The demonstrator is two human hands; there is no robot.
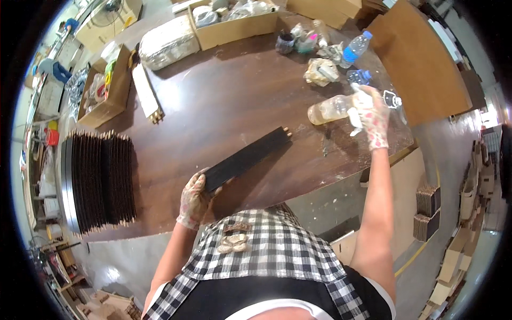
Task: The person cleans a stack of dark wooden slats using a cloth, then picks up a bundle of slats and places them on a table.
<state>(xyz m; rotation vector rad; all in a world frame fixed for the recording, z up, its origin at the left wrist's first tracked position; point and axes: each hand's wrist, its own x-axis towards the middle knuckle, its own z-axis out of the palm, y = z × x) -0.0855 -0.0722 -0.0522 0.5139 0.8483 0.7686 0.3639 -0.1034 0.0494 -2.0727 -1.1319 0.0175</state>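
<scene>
One board [247, 158] in left hand [194, 200]

On the table [213, 101], a stack [98, 181] is standing at left, with a box [114, 88] sitting behind it. A parcel [168, 44] is lying farther back, rightward. A board [248, 159] is resting in the left hand [194, 198], mid-front; a bottle [329, 110] is showing to its right, beside the right hand [374, 118].

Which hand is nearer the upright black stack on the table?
Left. The left hand, holding a black strip, is just right of the stack. The right hand is across the table, beside the lying clear bottle.
</scene>
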